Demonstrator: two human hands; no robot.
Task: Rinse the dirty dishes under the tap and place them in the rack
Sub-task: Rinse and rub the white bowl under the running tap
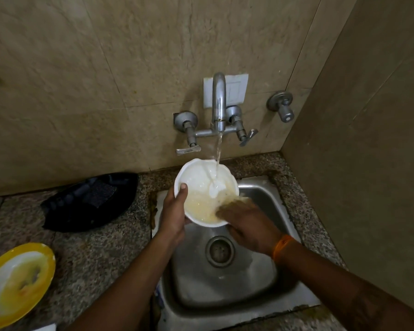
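Rinse step under way. White bowl (202,187) held over the back edge of the steel sink (261,290), directly under the tap (219,103); the stream lands inside it, on the far side. Left hand (173,211) grips the bowl's near-left rim, thumb hooked over the edge. Right hand (249,225) reaches into the bowl, fingers (227,210) blurred in cloudy yellowish water, so I can't tell whether they are curled or flat; probably rubbing off residue. I judge this dish about half rinsed: the water is not yet clear.

Yellow-rimmed plate (17,283), soiled, waits on the counter at left. Dark tray (91,201) behind it may be the rack; unsure.

Next: tip out the cloudy water, let the stream clear it, then carry it left, keeping a firm hold on the wet rim.
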